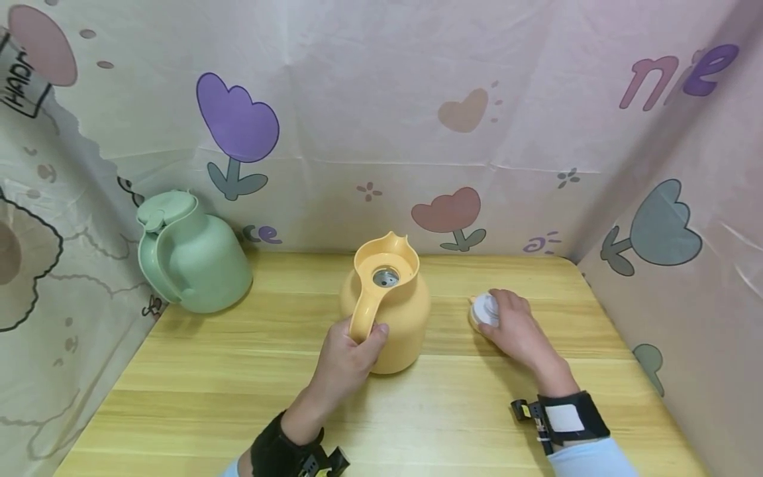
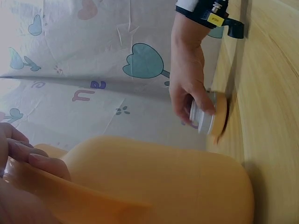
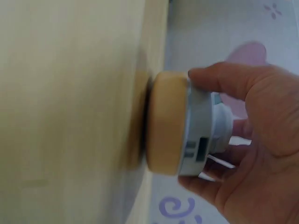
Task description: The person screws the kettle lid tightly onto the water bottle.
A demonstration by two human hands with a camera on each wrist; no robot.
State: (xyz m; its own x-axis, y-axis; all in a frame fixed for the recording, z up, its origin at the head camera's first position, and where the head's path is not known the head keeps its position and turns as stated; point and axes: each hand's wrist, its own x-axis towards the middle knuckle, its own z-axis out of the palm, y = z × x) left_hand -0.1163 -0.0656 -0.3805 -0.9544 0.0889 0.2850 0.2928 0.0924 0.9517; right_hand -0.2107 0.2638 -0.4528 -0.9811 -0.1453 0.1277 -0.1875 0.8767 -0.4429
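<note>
A yellow thermos jug [image 1: 402, 318] stands upright on the wooden table, its mouth uncovered and a metallic inner neck [image 1: 386, 277] showing. My left hand [image 1: 346, 358] grips the jug's handle [image 1: 366, 311], thumb on top. To the right, my right hand [image 1: 518, 328] holds the jug's lid [image 1: 485, 310] by its white threaded side. In the right wrist view the lid [image 3: 170, 123] is upside down, yellow top toward the table, with thumb and fingers around the white part [image 3: 198, 130]. Whether the lid touches the wood is hard to tell.
A green thermos jug [image 1: 208, 258] with its lid on stands at the table's back left, close to the cloth. Patterned cloth [image 1: 357, 132] hangs behind the table [image 1: 286, 411] and along both sides.
</note>
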